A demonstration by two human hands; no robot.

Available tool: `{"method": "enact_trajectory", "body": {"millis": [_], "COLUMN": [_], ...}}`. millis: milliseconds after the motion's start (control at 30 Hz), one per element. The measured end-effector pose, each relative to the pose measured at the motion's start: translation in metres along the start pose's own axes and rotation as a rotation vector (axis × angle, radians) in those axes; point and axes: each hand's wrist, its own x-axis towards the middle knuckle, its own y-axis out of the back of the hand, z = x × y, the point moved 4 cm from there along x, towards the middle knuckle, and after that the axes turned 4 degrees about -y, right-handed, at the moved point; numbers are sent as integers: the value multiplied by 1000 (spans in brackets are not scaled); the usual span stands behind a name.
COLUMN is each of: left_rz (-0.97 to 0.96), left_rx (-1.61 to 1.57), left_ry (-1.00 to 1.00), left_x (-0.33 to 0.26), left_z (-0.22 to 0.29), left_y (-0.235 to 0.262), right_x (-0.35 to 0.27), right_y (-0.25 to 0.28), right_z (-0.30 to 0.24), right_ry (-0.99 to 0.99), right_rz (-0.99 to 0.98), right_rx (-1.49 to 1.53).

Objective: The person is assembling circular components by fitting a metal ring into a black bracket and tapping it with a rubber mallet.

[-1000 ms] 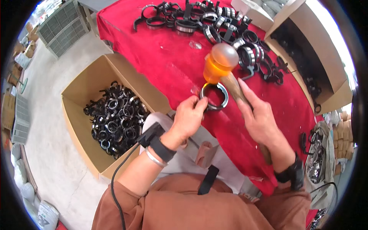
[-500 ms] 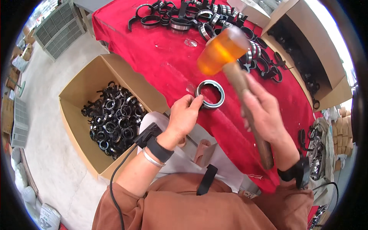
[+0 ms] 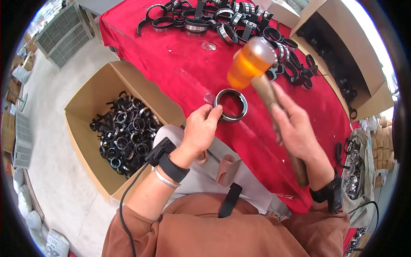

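Now the amber mallet (image 3: 251,64) has swung clear of the ring's (image 3: 244,110) far edge, baring that side, left fingers (image 3: 215,113) pinching the rim, right fingers (image 3: 286,98) wrapped round the handle (image 3: 263,90).

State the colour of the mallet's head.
The mallet's head is see-through orange with a pale end, showing best in the head camera's view.

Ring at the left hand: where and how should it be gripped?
Probably pinch the ring by its near-left rim, coming from the left, where the left hand has it. The open centre leaves a narrow band to close on, and the mallet in the right hand hangs beyond and to the right, so the left side looks freer.
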Motion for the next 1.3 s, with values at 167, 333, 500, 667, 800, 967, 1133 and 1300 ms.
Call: {"method": "enact_trajectory", "body": {"millis": [167,333,500,667,800,967,1133,1300], "left_rz": [11,-16,-6,-56,-81,-73,-82,-98], "left_rx": [-17,8,-52,-113,-79,21,-59,-76], "left_ry": [23,24,-31,4,-11,-54,-25,-16], "left_x": [-3,-3,3,2,2,4,5,2], "left_z": [-5,-4,-4,-5,-2,-1,-15,-4], "left_y": [6,2,3,12,7,8,14,6], "right_x": [-13,-6,-2,-15,-17,-7,-22,-11], "right_y": [24,-20,-10,13,-10,-4,21,-13], "right_z": [-51,11,12,-26,6,3,-38,5], "right_ry": [272,287,284,75,33,-132,126,151], "right_rz": [391,255,204,204,176,-30,248,211], "right_rx": [104,-239,-327,324,330,212,514,292]}}
